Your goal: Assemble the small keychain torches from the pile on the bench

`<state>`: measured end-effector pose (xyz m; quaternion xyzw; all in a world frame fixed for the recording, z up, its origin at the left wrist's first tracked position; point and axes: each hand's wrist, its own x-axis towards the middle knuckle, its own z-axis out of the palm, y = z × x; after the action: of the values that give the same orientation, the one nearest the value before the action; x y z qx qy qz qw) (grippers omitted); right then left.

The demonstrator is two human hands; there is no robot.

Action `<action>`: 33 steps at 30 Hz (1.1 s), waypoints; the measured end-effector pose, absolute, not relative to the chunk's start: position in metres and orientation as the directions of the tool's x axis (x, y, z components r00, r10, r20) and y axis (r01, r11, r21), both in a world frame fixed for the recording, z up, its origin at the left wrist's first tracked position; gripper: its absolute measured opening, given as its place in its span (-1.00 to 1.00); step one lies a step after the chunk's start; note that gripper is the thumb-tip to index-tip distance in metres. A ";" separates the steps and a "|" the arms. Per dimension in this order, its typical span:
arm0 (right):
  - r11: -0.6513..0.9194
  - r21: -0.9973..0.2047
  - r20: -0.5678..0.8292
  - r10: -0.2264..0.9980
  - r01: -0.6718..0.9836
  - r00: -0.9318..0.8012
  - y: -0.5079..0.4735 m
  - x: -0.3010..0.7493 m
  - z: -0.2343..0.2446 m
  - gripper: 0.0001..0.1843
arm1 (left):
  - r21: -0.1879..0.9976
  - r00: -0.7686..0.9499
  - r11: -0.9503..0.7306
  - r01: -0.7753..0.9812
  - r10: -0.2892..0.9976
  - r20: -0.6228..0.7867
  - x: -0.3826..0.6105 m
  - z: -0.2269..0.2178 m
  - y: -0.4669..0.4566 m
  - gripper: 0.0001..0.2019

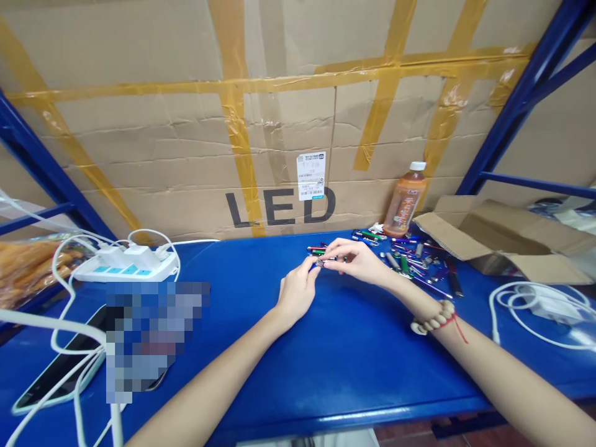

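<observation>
My left hand (297,290) is closed, its thumb and forefinger pinching a small shiny metal piece (319,263) with some blue on it. From the other side, the closed fingertips of my right hand (357,262) grip the same piece. It is too small and too covered to tell its exact kind. Just behind the hands lie a few thin red and green metal tubes (316,251). To the right of my right hand spreads a pile of small coloured metal tubes (404,266), blue, green, purple and silver.
An orange drink bottle (404,202) stands behind the pile, beside an open cardboard box (500,242). A white charger with cable (549,304) lies right. A power strip (125,266), cables and a phone (65,363) occupy the left. A large carton (177,161) closes off the back.
</observation>
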<state>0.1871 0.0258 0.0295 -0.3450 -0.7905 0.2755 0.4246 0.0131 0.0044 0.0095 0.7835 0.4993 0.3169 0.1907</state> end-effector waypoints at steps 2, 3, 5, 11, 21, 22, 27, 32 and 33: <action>0.599 -0.739 0.473 0.787 0.310 -0.396 0.026 0.187 0.028 -0.74 | 0.611 0.315 -0.438 0.660 0.899 0.304 0.013 0.009 0.004 -0.74; 0.593 -0.744 0.468 0.791 0.307 -0.394 0.027 0.187 0.027 -0.74 | 0.609 0.324 -0.443 0.659 0.897 0.302 0.013 0.009 0.004 -0.74; 0.581 -0.756 0.456 0.798 0.303 -0.393 0.027 0.186 0.027 -0.74 | 0.601 0.343 -0.456 0.656 0.890 0.301 0.013 0.009 0.003 -0.74; 0.513 -0.800 0.382 0.836 0.312 -0.394 0.026 0.186 0.028 -0.72 | 0.596 0.388 -0.473 0.648 0.879 0.276 0.011 0.009 0.001 -0.72; 0.464 -0.800 0.316 0.865 0.380 -0.390 0.031 0.189 0.025 -0.66 | 0.555 0.474 -0.529 0.641 0.843 0.256 0.009 0.007 0.000 -0.69; 0.460 -0.801 0.311 0.867 0.383 -0.390 0.031 0.189 0.025 -0.66 | 0.557 0.477 -0.529 0.640 0.842 0.251 0.009 0.007 0.000 -0.69; 0.430 -0.808 0.280 0.882 0.402 -0.380 0.029 0.187 0.028 -0.62 | 0.575 0.479 -0.509 0.640 0.850 0.218 0.009 0.006 0.000 -0.70; 0.392 -0.830 0.250 0.897 0.397 -0.365 0.028 0.184 0.027 -0.59 | 0.597 0.472 -0.497 0.630 0.855 0.215 0.009 0.006 0.000 -0.68; 0.389 -0.834 0.250 0.899 0.392 -0.359 0.028 0.184 0.027 -0.59 | 0.599 0.470 -0.496 0.629 0.856 0.216 0.009 0.006 0.000 -0.67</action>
<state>0.1840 0.0278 0.0268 -0.4316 -0.7483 0.3457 0.3665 0.0093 0.0003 0.0060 0.8273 0.4486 0.2524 0.2251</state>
